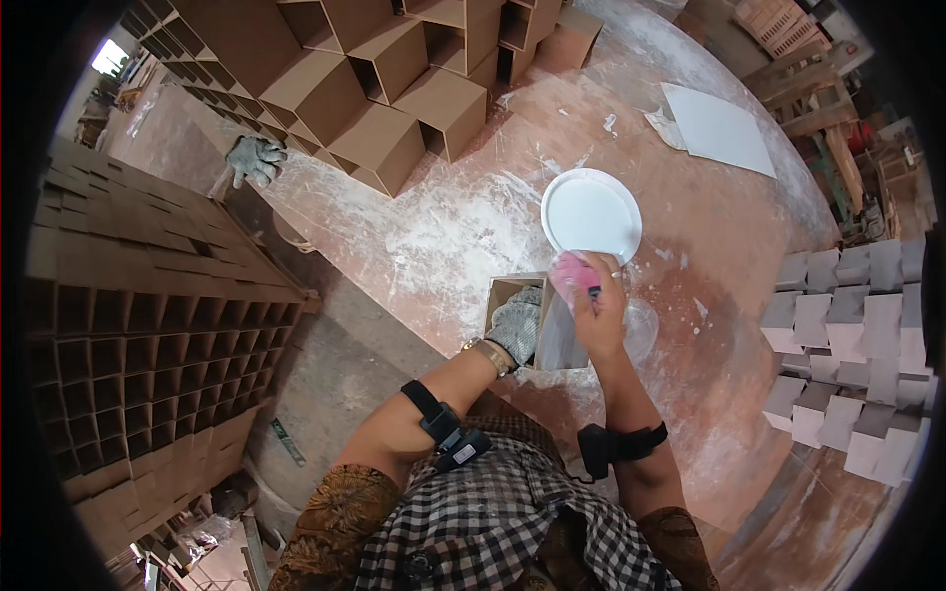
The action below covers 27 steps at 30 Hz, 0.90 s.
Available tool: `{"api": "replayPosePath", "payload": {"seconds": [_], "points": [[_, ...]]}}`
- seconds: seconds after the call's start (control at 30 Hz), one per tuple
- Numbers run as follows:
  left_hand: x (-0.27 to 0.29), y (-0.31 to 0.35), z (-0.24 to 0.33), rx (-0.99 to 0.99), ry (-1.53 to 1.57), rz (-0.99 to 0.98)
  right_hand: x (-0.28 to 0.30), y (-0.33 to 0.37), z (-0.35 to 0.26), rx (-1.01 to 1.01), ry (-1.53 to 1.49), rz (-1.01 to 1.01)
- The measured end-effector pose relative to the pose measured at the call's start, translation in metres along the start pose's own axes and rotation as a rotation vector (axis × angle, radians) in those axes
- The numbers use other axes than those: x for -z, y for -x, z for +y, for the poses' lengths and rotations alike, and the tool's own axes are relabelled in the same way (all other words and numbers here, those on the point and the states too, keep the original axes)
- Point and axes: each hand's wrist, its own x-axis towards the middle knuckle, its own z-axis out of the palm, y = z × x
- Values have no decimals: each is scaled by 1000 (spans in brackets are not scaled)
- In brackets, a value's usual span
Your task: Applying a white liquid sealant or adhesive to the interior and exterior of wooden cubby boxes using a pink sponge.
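A small open cardboard box (pixel 500 294) stands on the dusty reddish tabletop in front of me, with a smooth grey face (pixel 564 340) on its right. My left hand (pixel 517 327), in a grey knit glove, reaches into the box's opening and holds it; some of its fingertips are hidden inside. Pinched in my bare right hand (pixel 603 300) is a soft pink pad (pixel 572 277), perhaps a sponge or cloth, above the box's right side. Just beyond that hand lies a round white tray-like lid (pixel 591 212), coated inside with something white.
Open brown boxes (pixel 379 148) are stacked at the far left of the table. Another stack of boxes (pixel 148 345) stands beyond the left edge. An empty grey glove (pixel 255 161) rests near the table's far-left corner. Grey-and-white boxes (pixel 847 325) are piled right; a white sheet (pixel 719 128) lies far right.
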Motion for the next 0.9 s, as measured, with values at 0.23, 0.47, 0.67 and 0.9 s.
{"api": "replayPosePath", "payload": {"seconds": [0.23,0.47,0.67,0.9], "points": [[-12,4,-21,-82,-183,29,29,66,-36,211,-92,-282],[-1,-6,5,-1,-125,-110,-2,-15,-3,78,5,-14],[-33,1,-67,-272,-136,-75,16,43,-38,254,-25,-265],[-2,0,3,113,-60,-51,2,2,-14,165,89,-91]]}}
